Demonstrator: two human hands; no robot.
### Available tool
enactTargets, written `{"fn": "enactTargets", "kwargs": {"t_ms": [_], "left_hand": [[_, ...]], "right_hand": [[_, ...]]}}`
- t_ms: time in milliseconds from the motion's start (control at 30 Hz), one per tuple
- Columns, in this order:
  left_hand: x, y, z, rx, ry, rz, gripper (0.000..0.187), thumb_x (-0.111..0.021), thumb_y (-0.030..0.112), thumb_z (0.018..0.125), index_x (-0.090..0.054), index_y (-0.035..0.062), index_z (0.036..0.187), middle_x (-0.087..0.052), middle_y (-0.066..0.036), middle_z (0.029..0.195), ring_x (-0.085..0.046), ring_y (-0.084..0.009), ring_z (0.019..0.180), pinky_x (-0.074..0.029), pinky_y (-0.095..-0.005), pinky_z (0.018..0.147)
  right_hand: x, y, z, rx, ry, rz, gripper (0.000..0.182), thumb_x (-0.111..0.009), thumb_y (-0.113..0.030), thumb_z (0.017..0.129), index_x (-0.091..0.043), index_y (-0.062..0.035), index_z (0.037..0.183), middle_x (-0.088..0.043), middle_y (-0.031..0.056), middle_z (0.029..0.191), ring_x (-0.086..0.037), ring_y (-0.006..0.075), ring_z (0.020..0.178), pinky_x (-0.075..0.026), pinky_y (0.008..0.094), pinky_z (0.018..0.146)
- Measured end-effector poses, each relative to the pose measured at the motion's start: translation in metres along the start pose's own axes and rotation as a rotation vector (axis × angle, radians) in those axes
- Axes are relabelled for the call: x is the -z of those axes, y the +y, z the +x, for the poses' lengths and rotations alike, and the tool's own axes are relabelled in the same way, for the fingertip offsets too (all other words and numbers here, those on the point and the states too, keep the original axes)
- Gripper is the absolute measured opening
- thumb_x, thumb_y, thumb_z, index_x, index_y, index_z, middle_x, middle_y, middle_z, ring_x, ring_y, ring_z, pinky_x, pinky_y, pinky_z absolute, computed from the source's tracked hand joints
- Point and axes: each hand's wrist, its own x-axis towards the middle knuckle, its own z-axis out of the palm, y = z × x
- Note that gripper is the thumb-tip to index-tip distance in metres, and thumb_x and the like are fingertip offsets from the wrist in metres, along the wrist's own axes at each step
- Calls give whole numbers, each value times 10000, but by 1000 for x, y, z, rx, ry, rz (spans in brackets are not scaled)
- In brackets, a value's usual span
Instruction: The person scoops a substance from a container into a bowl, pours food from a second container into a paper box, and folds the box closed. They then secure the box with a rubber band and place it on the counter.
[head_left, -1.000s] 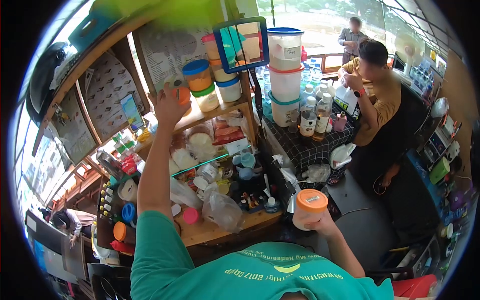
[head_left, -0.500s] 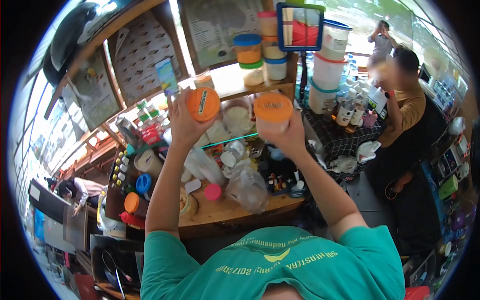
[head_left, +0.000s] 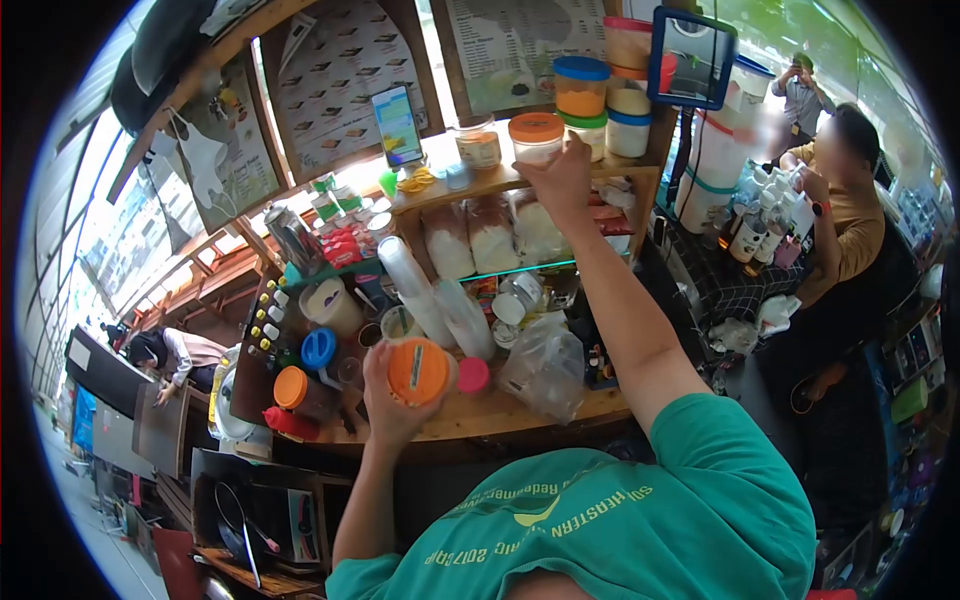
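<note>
My left hand [head_left: 393, 412] is wrapped round a jar with an orange lid [head_left: 418, 370], low over the front of the wooden counter; a label strip runs across its lid. Up at the shelf, my right hand [head_left: 562, 185] grips a second orange-lidded jar [head_left: 536, 150] with pale contents. That jar is at the shelf's front, beside a green-lidded tub [head_left: 590, 141] and a clear jar [head_left: 478, 148]. Whether its base rests on the board is hard to tell. A pink lid [head_left: 473, 375] lies just right of the left-hand jar.
Stacked clear cups [head_left: 412, 285] and a plastic bag [head_left: 545, 372] crowd the wooden counter [head_left: 470, 425]. Bags of white powder [head_left: 495, 245] fill the space under the shelf. A phone [head_left: 397, 125] leans at the back. Another person [head_left: 850, 210] is at the right, beside several bottles [head_left: 755, 235].
My left hand has brought its jar down from the shelf area to the counter's front. My right hand has moved its jar up to the shelf. The view has shifted left.
</note>
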Motion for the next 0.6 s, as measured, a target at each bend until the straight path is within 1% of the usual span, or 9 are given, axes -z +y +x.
{"fn": "enactTargets", "kwargs": {"t_ms": [33,133,267,333,367,400,500,567,600], "left_hand": [[2,2,-8,23,-5,-20,1101,-962,220,636,-299,-6,1485,-563,-182,1363,-604,-288,1234,-495,-396,1057],[3,-11,-21,85,-40,22,1100,-962,179,634,-293,-2,1488,-566,-183,1357,-600,-279,1240,-484,-398,1075],[-1,-10,0,71,-43,-62,1091,-960,157,631,-299,4,1485,-571,-185,1352,-601,-272,1245,-484,-393,1080],[-4,-5,14,23,-49,-61,1085,-957,146,632,-301,7,1486,-563,-191,1361,-600,-275,1253,-485,-392,1082],[-7,-6,16,20,-53,-66,1085,-957,146,632,-301,7,1486,-563,-191,1361,-600,-275,1253,-485,-392,1082],[-12,-7,18,6,-53,-92,1087,-956,148,631,-301,7,1487,-560,-195,1366,-599,-276,1256,-486,-392,1081],[-27,0,24,0,-95,-115,1089,-958,163,632,-304,7,1489,-552,-199,1375,-599,-278,1256,-488,-389,1079],[-38,4,25,10,-134,-103,1090,-960,175,634,-306,7,1490,-548,-200,1380,-601,-278,1253,-489,-386,1077],[-45,3,24,-13,-136,-81,1066,-965,245,622,-352,-13,1455,-563,-204,1341,-594,-326,1233,-470,-429,1073]], "right_hand": [[2,-3,-1,24,34,-51,931,-927,-357,653,-466,48,1354,-530,213,1236,-557,385,1185,-505,462,979],[2,-7,1,-44,-73,-70,962,-934,-356,640,-451,42,1370,-516,209,1264,-568,389,1169,-511,468,973],[-5,-8,0,-14,-12,-121,890,-929,-344,648,-480,27,1320,-522,200,1243,-588,394,1111,-526,466,935],[-6,-9,-1,41,83,-84,774,-921,-319,667,-511,10,1236,-542,192,1202,-602,389,1070,-539,465,880],[-4,-8,-2,47,62,-74,615,-896,-286,713,-546,-13,1139,-562,179,1157,-614,383,1045,-541,467,838],[-9,-1,-1,46,67,-79,615,-896,-286,713,-546,-13,1139,-562,179,1157,-614,383,1045,-541,467,838],[-16,23,-1,210,60,-95,479,-858,-248,762,-576,-26,1079,-578,163,1084,-628,357,1008,-535,467,836],[2,17,-15,235,-82,90,341,-786,-174,807,-600,-36,1058,-596,151,1049,-637,351,986,-536,445,851],[25,10,-28,312,-246,195,336,-737,-117,797,-616,-35,1100,-620,154,1084,-640,336,1018,-526,434,889]]}}
